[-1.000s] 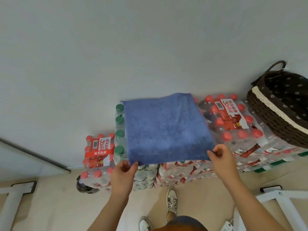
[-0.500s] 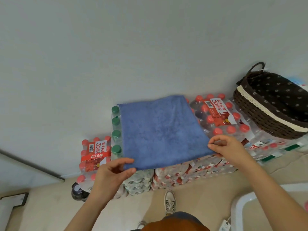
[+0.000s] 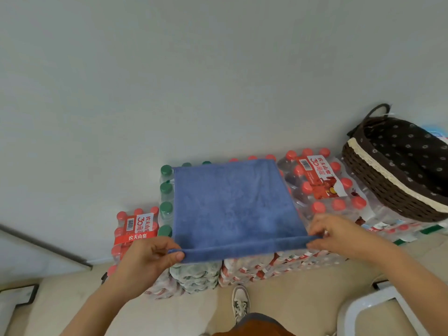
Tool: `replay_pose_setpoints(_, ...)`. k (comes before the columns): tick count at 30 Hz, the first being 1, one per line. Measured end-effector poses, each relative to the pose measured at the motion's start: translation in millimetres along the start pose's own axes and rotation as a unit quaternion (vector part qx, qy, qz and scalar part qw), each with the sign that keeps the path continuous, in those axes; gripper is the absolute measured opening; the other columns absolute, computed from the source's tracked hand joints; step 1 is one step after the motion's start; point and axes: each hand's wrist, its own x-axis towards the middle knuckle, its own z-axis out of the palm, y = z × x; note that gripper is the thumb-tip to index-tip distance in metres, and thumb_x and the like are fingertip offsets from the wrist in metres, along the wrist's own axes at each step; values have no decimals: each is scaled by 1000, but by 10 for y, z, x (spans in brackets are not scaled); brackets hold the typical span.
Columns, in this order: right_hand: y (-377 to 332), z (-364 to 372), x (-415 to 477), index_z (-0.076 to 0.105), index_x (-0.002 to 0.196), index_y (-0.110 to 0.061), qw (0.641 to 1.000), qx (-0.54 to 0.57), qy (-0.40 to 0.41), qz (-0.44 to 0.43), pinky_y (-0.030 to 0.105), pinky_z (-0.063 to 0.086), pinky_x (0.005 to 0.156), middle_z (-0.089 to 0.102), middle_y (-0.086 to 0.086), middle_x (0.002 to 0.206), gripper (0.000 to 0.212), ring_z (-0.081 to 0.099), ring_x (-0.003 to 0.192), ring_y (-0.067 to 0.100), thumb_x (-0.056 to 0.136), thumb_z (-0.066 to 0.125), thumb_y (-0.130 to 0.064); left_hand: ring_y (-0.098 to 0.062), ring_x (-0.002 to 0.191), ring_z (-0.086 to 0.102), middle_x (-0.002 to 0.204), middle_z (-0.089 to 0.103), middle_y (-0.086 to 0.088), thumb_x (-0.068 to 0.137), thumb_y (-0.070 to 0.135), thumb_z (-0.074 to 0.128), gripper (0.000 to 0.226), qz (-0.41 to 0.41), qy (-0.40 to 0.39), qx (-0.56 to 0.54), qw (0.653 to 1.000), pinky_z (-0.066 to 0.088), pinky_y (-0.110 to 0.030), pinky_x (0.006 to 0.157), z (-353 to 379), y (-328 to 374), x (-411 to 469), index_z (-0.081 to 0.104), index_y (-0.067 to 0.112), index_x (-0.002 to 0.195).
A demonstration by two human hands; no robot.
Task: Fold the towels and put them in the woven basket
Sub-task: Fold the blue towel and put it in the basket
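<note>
A blue towel (image 3: 232,204) lies spread flat on top of stacked packs of bottled water. My left hand (image 3: 150,260) pinches its near left corner and my right hand (image 3: 337,235) pinches its near right corner; the near edge between them is lifted a little and pulled taut. The dark brown woven basket (image 3: 378,187), with a cream trim, a spotted lining and a loop handle, stands on the packs at the far right, apart from the towel. No towel shows inside it.
Shrink-wrapped water packs with red caps (image 3: 322,183) and green caps (image 3: 166,190) form the work surface against a pale wall. A lower red-capped pack (image 3: 135,229) sits at the left. A white frame (image 3: 378,309) stands at the lower right. My shoe (image 3: 240,304) is on the beige floor.
Both hands have closed on the towel's near corners and raised its near edge into a taut line. The view has shifted slightly, bringing the basket further right.
</note>
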Motion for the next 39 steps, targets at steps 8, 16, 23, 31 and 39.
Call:
replay_pose_setpoints(8, -8, -374, 613, 77, 87, -21, 942, 333, -27, 15, 25, 50, 68, 73, -1, 84, 10, 65, 76, 9, 85, 69, -17, -8, 55, 56, 63, 66, 0, 94, 15, 56, 24, -99, 85, -56, 990, 50, -32, 58, -16, -52, 507, 66, 25, 74)
replay_pose_setpoints(16, -182, -430, 1419, 67, 80, -10, 827, 531, 169, 68, 23, 52, 54, 69, 4, 76, 11, 65, 72, 16, 87, 64, -2, -13, 73, 59, 82, 70, 0, 94, 22, 57, 17, -166, 234, -171, 943, 45, -25, 62, -83, 77, 1301, 71, 14, 88)
replay_pose_setpoints(23, -91, -373, 1738, 68, 84, -16, 924, 251, 288, 13, 30, 46, 73, 66, -5, 85, 8, 61, 79, 14, 85, 66, -9, -17, 74, 62, 80, 72, 1, 89, 24, 65, 12, -199, 250, -149, 936, 53, -34, 70, -110, -49, 1648, 75, 17, 87)
replay_pose_setpoints(31, 20, -346, 1863, 66, 99, -16, 960, 120, 249, -44, 26, 41, 78, 63, -5, 93, 14, 58, 91, 17, 87, 63, -10, -12, 80, 65, 82, 71, 7, 88, 28, 66, 14, -201, 233, -69, 949, 52, -28, 75, -152, -109, 1779, 75, 18, 94)
replay_pose_setpoints(39, 46, -571, 1944, 60, 125, -22, 985, 53, 109, -126, 24, 35, 94, 58, -7, 117, 37, 49, 107, 9, 89, 62, -17, -12, 81, 53, 95, 53, 4, 85, 34, 68, 16, -131, 159, 167, 964, 38, -21, 71, -210, -112, 1855, 70, 28, 100)
